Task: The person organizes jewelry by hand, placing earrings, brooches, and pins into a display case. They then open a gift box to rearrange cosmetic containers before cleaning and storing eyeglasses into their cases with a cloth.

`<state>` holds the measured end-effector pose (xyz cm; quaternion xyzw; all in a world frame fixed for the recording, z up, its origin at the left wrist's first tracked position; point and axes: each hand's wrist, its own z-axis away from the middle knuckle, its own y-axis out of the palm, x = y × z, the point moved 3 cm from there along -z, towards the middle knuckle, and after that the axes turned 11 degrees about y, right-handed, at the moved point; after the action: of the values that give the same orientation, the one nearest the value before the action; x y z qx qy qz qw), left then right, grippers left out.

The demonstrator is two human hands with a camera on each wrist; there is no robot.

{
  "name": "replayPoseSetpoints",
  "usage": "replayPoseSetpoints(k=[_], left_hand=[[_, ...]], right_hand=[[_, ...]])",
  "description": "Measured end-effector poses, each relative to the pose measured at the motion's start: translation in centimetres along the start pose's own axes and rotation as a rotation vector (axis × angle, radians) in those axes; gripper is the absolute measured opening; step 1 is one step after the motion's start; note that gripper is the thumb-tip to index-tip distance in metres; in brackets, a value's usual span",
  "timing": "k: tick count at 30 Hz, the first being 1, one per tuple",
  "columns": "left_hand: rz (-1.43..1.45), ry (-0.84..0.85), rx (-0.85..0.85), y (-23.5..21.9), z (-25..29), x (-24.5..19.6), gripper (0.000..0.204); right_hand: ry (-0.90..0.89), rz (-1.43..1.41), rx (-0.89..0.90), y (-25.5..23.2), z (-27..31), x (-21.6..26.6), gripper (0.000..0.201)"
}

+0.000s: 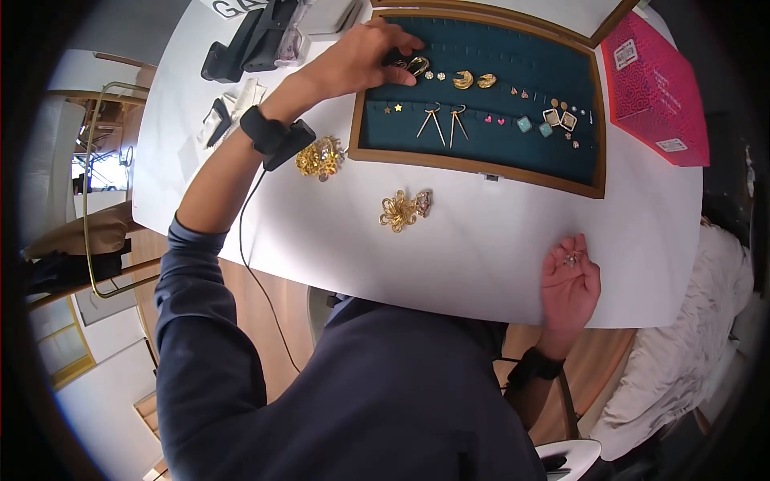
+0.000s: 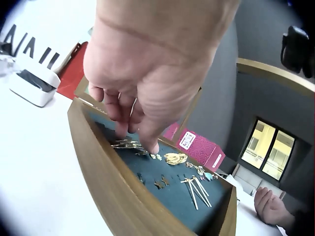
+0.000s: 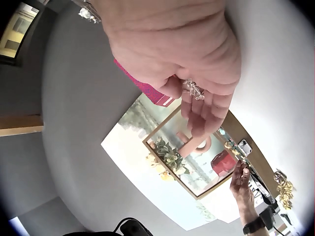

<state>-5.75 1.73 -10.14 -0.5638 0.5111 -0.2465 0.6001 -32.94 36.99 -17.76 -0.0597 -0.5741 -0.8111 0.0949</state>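
Observation:
In the head view my left hand [image 1: 365, 58] reaches over the upper left of a wooden jewellery box [image 1: 481, 172] with a dark green lining. Its thumb and fingers close in on gold hoop earrings [image 1: 417, 66]; the left wrist view shows these earrings [image 2: 129, 144] between thumb and fingertip, at the lining. Stud earrings [image 1: 435, 76] and chunky gold earrings [image 1: 475, 80] sit just right of them. Low at the right, palm up, my right hand [image 1: 571, 289] cups small silver earrings with clear stones [image 3: 193, 89], its fingers curled about them.
A gold flower-shaped piece [image 1: 398, 211] lies on the white table [image 1: 473, 264] before the box, and a heap of gold jewellery [image 1: 319, 158] near its left corner. A pink box [image 1: 654, 96] stands right. Black items [image 1: 253, 44] and a cloth [image 1: 241, 104] lie left.

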Motion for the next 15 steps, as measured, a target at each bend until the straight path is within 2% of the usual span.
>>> replayPoseSetpoints(k=[5,8,11,15], left_hand=[[-0.029,0.041,-0.044,0.8,-0.1,0.2,0.054],[-0.003,0.059,-0.056,1.0,-0.2,0.3,0.050],[-0.033,0.189,-0.150,-0.1,-0.3,-1.1,0.035],[-0.105,0.215,-0.183,-0.1,-1.0,-1.3,0.019]], right_hand=[[-0.024,-0.004,-0.036,0.2,0.1,-0.2,0.034],[-0.027,-0.013,-0.038,0.4,0.2,-0.2,0.035],[-0.027,-0.013,-0.028,0.3,0.1,-0.3,0.035],[-0.018,-0.010,-0.017,0.3,0.1,-0.2,0.035]])
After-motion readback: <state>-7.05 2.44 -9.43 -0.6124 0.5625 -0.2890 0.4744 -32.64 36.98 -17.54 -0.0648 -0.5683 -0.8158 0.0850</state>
